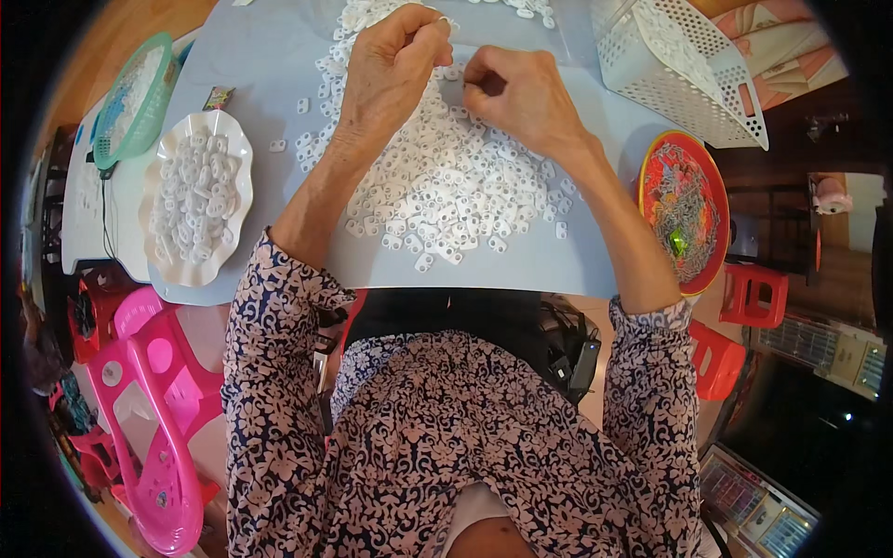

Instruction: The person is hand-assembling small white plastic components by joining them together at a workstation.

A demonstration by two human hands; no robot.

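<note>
A large heap of small white plastic pieces with dark holes spreads over the grey-blue table in front of me. Above its far part, my left hand is closed in a pinch, and a bit of a small white piece shows at its fingertips. My right hand is beside it, a short gap away, with thumb and index finger curled together over the heap. Whatever those fingers hold is too small or hidden to make out. Both forearms reach across the near table edge.
At left stand a scalloped white dish of white pieces and a green basket. A perforated white basket holds more pieces at far right. Nearer, a red-and-yellow bowl contains small metallic parts. A pink chair stands lower left; red stools are at right.
</note>
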